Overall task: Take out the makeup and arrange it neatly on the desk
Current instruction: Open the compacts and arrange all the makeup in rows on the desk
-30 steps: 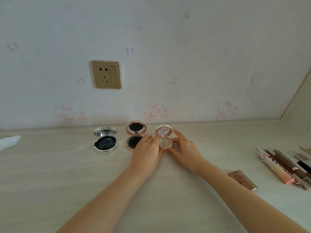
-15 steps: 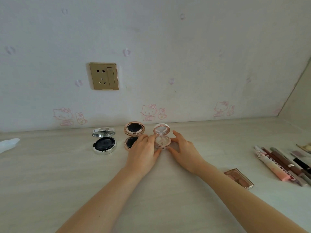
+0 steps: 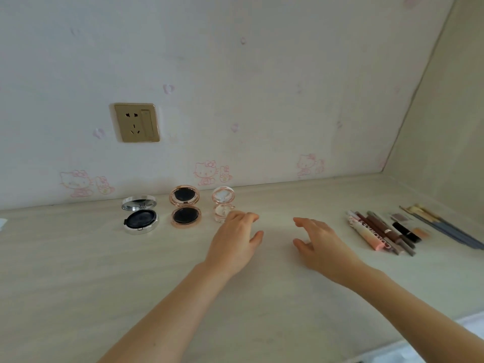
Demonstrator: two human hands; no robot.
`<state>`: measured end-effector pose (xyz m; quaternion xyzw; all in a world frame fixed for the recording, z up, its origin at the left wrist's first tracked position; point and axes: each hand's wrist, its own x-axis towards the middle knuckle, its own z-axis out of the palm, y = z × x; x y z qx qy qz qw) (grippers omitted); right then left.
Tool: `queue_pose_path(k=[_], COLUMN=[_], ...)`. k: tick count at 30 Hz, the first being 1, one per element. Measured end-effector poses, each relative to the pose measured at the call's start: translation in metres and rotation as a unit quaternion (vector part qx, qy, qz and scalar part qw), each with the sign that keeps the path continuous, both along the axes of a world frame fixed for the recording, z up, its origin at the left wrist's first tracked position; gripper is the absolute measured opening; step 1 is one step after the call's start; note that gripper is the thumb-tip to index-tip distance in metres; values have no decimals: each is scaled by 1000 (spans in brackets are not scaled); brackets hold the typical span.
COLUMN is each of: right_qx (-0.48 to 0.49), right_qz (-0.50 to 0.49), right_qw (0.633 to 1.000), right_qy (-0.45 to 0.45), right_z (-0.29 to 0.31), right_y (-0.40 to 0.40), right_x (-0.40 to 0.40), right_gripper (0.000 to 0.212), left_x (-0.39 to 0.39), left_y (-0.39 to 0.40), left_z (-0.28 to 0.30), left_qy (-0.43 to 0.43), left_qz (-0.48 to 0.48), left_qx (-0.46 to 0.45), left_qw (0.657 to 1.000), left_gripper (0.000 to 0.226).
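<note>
Hands hover empty above the desk (image 3: 78, 271): left hand (image 3: 235, 244), fingers relaxed, sits just right of the small pink compact (image 3: 222, 204) standing open by the back edge; right hand (image 3: 318, 244), loosely spread, lies nearer the pencils and tubes (image 3: 377, 233), their long axes running toward the right edge.

Three open compacts (image 3: 185, 206) stand in a row near the wall (image 3: 262, 100); pencils (image 3: 379, 231) lie well right.

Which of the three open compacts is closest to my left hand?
The small pale pink compact, rightmost in the row, just beyond your left hand. The rose-gold one and silver one sit farther left.
</note>
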<state>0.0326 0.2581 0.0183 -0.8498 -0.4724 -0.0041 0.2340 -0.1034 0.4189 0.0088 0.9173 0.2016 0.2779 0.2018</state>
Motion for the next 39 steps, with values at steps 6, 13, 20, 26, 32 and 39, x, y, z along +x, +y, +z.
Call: queue_pose_path(k=[6, 13, 20, 26, 32, 39], right_qx=[-25, -61, -68, -36, 52, 108], right_qz=[-68, -91, -66, -75, -103, -42], right_qw=[997, 994, 995, 996, 982, 972], right_qy=[-29, 13, 12, 27, 150, 204], right_z=[2, -12, -9, -12, -7, 6], right_y=[-51, -71, -60, -53, -47, -37], right_x=[14, 18, 15, 7, -4, -21], right_gripper=[50, 59, 40, 25, 13, 31], left_x=[31, 52, 56, 55, 41, 19], left_y=[-45, -74, -78, -82, -82, -81], left_z=[-7, -30, -36, -33, -30, -24], left_qy=[14, 44, 48, 21, -18, -37], left_qz=[-50, -34, -16, -31, -45, -38], left_qx=[-12, 0, -35, -84, -116, -181], left_qw=[999, 998, 998, 996, 992, 982], left_gripper=[42, 49, 49, 35, 27, 22])
